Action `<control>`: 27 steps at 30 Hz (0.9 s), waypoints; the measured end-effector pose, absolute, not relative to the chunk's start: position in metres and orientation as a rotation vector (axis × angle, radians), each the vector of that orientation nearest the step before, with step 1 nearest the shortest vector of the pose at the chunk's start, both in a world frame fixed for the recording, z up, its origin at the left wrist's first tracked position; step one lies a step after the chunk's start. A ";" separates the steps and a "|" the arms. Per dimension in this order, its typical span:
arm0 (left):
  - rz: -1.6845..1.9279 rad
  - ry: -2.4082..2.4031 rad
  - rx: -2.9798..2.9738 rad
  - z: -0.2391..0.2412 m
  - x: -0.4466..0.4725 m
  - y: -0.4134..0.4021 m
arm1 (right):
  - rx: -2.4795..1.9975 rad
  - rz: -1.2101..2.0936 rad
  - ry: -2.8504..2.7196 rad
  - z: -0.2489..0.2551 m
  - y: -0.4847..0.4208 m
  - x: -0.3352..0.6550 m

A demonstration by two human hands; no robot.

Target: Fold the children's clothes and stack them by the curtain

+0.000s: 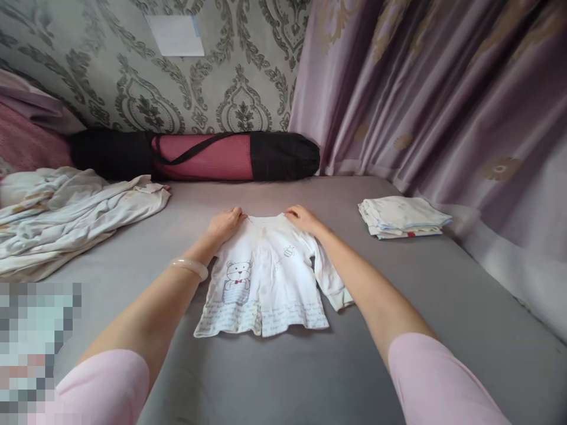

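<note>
A small white baby shirt [287,283] with a bear print and a buttoned front lies flat on the grey bed sheet [248,383]. At its left shoulder, near the collar, my left hand [227,223] is closed on the cloth. My right hand [303,218] pinches the other shoulder, beside the neckline. One sleeve spreads out to the right, partly under my right forearm. The other sleeve is hidden by my left hand and forearm. A pale bangle circles my left wrist.
Crumpled light cloths [66,218] lie at the left. A folded stack of white clothes [403,215] sits at the right, near the purple curtain [381,106]. Along the patterned wall rests a rolled pink mat [204,156] in a black carrier. The lower left corner is pixelated.
</note>
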State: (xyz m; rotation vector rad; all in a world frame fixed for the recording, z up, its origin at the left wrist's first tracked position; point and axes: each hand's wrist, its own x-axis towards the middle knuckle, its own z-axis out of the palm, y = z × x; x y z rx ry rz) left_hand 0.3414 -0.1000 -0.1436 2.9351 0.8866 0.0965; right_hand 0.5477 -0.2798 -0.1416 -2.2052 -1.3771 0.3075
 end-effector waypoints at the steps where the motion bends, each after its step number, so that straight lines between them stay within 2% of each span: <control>1: 0.071 0.883 2.939 -0.143 0.342 -0.099 | -2.166 0.358 -1.291 -0.138 -0.288 0.552; 3: 0.073 0.870 3.002 -0.140 0.343 -0.100 | -2.123 0.386 -1.141 -0.133 -0.316 0.559; 6: 0.258 0.783 3.105 -0.133 0.349 -0.110 | -2.183 0.479 -0.952 -0.129 -0.381 0.559; 9: 0.369 0.492 3.048 -0.130 0.366 -0.132 | -2.267 0.692 -0.762 -0.128 -0.445 0.541; 12: 0.343 0.183 2.931 -0.136 0.391 -0.163 | -2.371 0.747 -0.791 -0.123 -0.484 0.516; 18: 0.455 0.008 2.761 -0.156 0.426 -0.212 | -2.571 0.591 -0.895 -0.111 -0.492 0.482; 22: 0.545 0.039 2.645 -0.166 0.429 -0.218 | -2.396 0.663 -0.814 -0.112 -0.489 0.488; 27: 0.511 0.100 2.599 -0.168 0.427 -0.218 | -2.041 0.533 -0.518 -0.109 -0.490 0.518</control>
